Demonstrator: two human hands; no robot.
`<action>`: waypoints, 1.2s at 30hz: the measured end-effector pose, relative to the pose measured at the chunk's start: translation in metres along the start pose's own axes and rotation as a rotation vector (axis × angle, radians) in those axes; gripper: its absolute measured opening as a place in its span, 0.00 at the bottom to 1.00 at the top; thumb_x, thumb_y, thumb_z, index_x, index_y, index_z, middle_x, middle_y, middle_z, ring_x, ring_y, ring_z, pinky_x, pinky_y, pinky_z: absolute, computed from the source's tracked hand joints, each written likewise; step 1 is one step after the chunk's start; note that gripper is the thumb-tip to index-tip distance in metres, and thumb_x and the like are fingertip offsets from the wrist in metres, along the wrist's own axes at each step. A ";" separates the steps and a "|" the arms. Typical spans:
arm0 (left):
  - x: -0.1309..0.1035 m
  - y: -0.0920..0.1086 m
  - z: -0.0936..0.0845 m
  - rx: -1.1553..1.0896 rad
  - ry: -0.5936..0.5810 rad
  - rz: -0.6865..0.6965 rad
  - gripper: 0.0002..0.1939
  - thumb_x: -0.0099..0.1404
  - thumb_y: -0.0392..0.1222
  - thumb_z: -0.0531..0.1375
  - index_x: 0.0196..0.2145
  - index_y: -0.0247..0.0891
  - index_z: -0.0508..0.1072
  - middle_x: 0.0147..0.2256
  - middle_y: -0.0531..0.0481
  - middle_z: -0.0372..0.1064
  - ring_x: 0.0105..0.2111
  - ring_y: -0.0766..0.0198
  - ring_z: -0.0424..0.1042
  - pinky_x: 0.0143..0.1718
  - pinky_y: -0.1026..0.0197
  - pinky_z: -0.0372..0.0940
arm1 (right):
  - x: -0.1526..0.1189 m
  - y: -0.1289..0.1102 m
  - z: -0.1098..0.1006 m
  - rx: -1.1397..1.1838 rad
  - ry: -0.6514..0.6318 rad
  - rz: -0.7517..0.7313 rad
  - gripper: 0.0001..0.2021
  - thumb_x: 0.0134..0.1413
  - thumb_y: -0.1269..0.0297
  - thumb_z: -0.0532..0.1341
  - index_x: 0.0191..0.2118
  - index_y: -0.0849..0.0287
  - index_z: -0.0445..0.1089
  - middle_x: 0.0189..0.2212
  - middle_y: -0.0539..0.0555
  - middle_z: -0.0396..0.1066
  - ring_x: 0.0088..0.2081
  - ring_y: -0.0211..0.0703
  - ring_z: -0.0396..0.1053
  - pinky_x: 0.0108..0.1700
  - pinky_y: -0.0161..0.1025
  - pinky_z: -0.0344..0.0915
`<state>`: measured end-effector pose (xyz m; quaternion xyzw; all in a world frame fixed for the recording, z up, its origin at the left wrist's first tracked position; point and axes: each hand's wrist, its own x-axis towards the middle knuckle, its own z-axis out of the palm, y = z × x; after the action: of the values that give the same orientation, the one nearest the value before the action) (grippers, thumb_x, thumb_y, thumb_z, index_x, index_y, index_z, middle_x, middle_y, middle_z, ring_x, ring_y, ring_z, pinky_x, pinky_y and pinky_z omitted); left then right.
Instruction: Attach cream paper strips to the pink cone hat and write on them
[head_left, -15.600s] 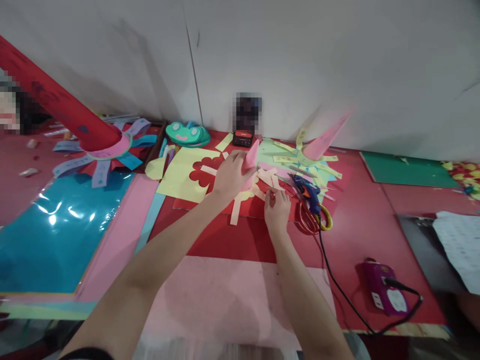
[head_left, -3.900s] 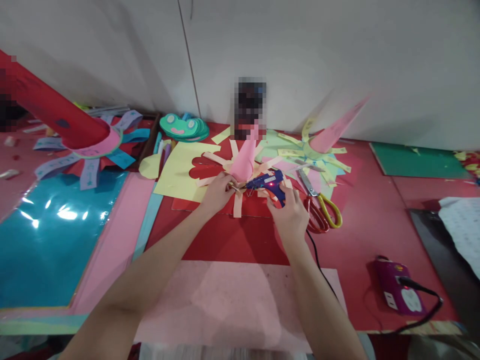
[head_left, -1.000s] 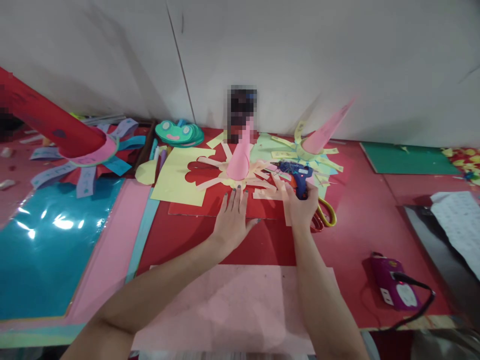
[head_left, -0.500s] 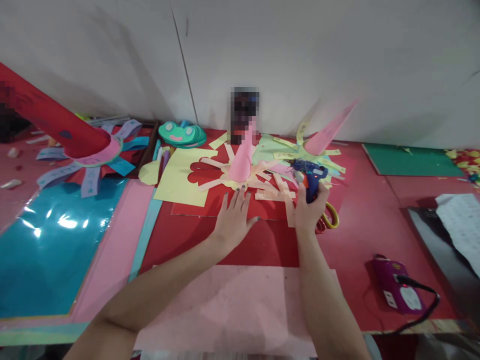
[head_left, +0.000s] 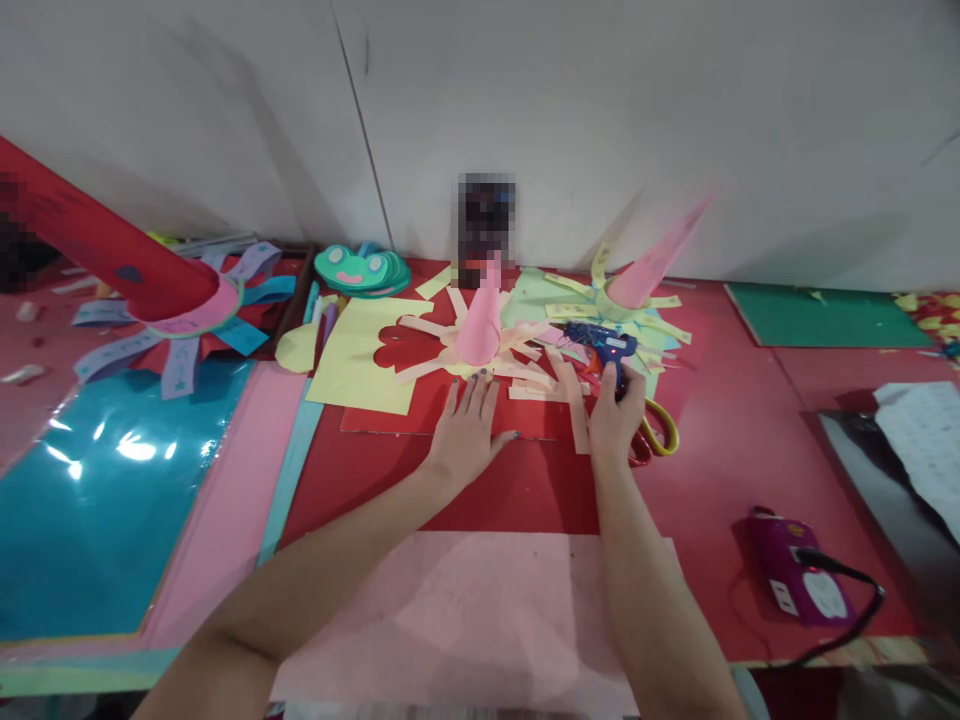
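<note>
A pink paper cone [head_left: 478, 325] stands upright on a ring of peach paper strips [head_left: 525, 370] over red card [head_left: 450, 470]. My left hand [head_left: 466, 432] lies flat on the red card just in front of the cone, fingers spread, holding nothing. My right hand [head_left: 616, 418] is closed around the handle of a blue glue gun [head_left: 600, 345], which rests low over the strips to the right of the cone, its nozzle pointing left. Loose peach strips [head_left: 576, 410] lie beside my right thumb.
Scissors with red and yellow handles [head_left: 656, 432] lie under my right hand. A second pink cone [head_left: 654, 262], frog masks [head_left: 362, 270], a yellow sheet [head_left: 356, 355], a red tube with paper petals [head_left: 135, 265], teal foil [head_left: 97, 480], a purple power strip [head_left: 795, 580].
Over the last second my right hand has lowered the glue gun toward the table to the right of the cone. My left hand has stayed flat on the red card.
</note>
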<state>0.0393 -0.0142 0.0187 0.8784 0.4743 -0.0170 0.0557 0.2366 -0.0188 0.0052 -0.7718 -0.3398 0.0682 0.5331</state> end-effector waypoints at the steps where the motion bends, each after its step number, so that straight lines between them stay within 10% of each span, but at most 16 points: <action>1: 0.000 0.000 0.000 0.000 0.009 0.001 0.37 0.68 0.58 0.41 0.63 0.24 0.46 0.64 0.36 0.41 0.64 0.51 0.41 0.63 0.46 0.39 | 0.000 0.000 0.000 0.000 -0.002 0.000 0.22 0.56 0.48 0.51 0.45 0.62 0.66 0.39 0.58 0.70 0.41 0.44 0.66 0.45 0.42 0.60; 36: 0.006 -0.009 0.004 -0.051 0.050 0.024 0.35 0.69 0.56 0.41 0.63 0.26 0.47 0.65 0.41 0.40 0.65 0.55 0.40 0.64 0.48 0.40 | 0.000 0.001 0.001 -0.024 -0.014 0.001 0.20 0.56 0.50 0.52 0.44 0.61 0.66 0.40 0.58 0.71 0.41 0.43 0.67 0.44 0.40 0.61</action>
<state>0.0350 -0.0045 0.0132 0.8825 0.4652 0.0178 0.0662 0.2367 -0.0188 0.0036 -0.7777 -0.3442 0.0700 0.5214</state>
